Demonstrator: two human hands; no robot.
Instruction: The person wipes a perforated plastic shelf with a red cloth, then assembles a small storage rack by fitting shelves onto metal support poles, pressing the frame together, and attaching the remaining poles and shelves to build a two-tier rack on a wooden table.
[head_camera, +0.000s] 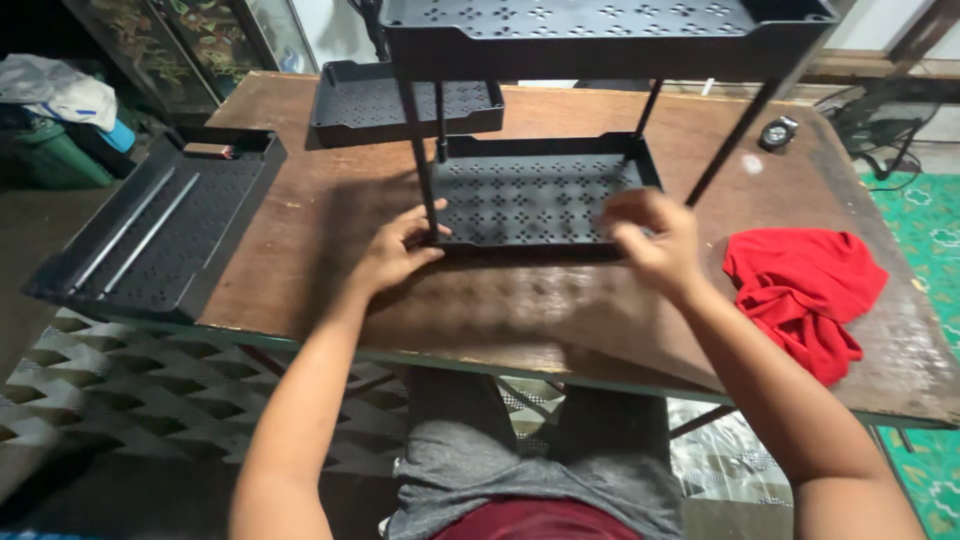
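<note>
Head view, looking down at a brown wooden worktop (560, 310). Centre of it: a black perforated rack, lower tray (540, 200) flat on the worktop, upper tray (600, 25) carried above it on thin black poles (420, 150). Left hand (395, 250) is at the lower tray's front left corner, fingers curled around the base of the front left pole, thumb on the tray edge. Right hand (650, 240) sits at the front right corner of the lower tray, fingers bent and pinched together; motion-blurred, cannot tell if it grips anything. Two more black perforated trays loose: one (405, 100) behind and left of the rack, another (160, 235) at the worktop's left edge, overhanging it, with two grey rods (140, 235) lying in it. Crumpled red cloth (805, 290) to the right of the rack, near the right hand but apart from it. Small dark round object (778, 132) far right rear, too small to identify.
</note>
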